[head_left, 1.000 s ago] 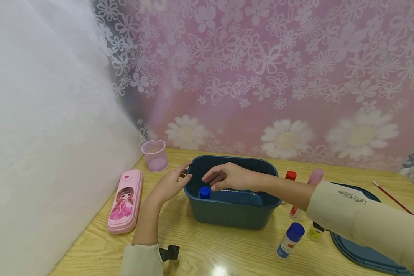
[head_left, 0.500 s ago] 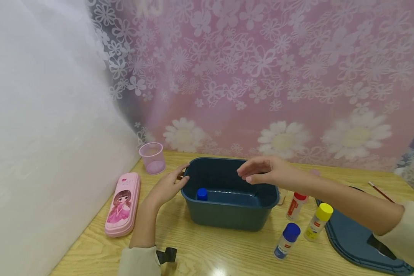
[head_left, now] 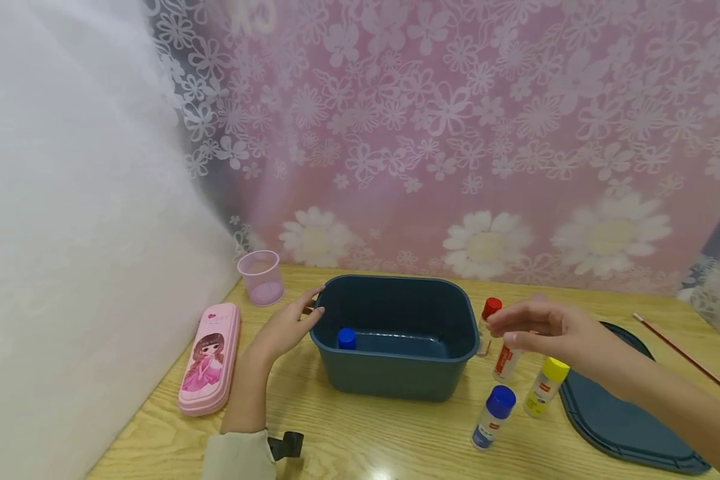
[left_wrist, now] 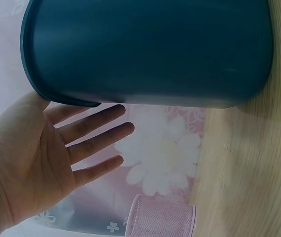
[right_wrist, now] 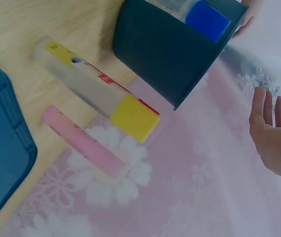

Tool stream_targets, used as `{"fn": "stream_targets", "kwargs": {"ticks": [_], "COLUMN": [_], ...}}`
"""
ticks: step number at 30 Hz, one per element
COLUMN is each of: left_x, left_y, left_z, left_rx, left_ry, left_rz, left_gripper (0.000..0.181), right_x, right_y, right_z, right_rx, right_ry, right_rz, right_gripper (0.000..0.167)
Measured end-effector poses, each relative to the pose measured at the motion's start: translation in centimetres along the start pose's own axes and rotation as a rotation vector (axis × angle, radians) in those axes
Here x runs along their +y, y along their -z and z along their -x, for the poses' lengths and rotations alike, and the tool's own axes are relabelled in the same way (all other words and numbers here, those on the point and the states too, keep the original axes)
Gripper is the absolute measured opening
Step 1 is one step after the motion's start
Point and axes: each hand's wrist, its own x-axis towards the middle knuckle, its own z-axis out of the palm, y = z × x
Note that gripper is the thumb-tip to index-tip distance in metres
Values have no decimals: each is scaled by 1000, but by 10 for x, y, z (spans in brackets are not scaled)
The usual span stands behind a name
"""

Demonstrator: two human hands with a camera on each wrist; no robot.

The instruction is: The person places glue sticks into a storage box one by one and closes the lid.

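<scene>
My left hand (head_left: 285,330) rests at the left rim of a dark teal plastic bin (head_left: 390,377). In the left wrist view its fingers are straight and spread, with the thumb at the rim. Inside the bin, a blue cap (head_left: 347,339) shows at the left end. To the right of the bin, my right hand (head_left: 561,333) hovers with nothing in it, partly covering a red-labelled glue stick (head_left: 505,365). Close by stand a yellow-capped glue stick (head_left: 545,388) and a blue-capped glue stick (head_left: 493,417). Another red cap (head_left: 492,308) shows behind the fingertips.
A dark teal lid (head_left: 630,417) lies at the right, with a thin red stick (head_left: 687,357) beyond it. At the left are a pink pencil case (head_left: 210,360) and a pink mesh cup (head_left: 261,279). A pink tube (right_wrist: 84,140) stands behind the glue sticks. Flowered cloth (head_left: 396,167) hangs behind.
My right hand has risen out of the bin and moved right, over the glue sticks. The left hand has stayed at the bin's left rim. The blue cap remains inside the bin.
</scene>
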Motion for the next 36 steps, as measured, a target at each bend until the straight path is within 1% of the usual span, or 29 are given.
{"fn": "stream_targets", "kwargs": {"ticks": [4,9,13,17,21,26,29,36], "left_x": [-1,0,0,-1,0,1,1,0], "left_y": [2,5,5,4,3,2,2,1], "left_z": [1,1,0,-1,-1,1,1,1], "left_rx": [-1,1,-5,-10,-9,-10,-15,-14], "left_ry": [8,5,-13,-10,-1,7,8,14], "left_rz": [3,-4,-2,-2,-5,-8,-9,-5], "left_gripper": [49,49,49,49,49,49,49,49], "right_x": [14,29,42,54,63,71,75,74], "right_y": [-1,-12,-23,-33,-43,-52,-57,-65], "right_z": [13,23,28,31,31,33,35,34], "right_rx": [25,60,74,74,103,107,132,174], "right_ry": [24,44,50,-1,-88,-105,-115,-161], "right_rz": [24,45,13,-52,-77,-91,-73,-51], "right_gripper": [28,28,29,32,40,46,46,48]}}
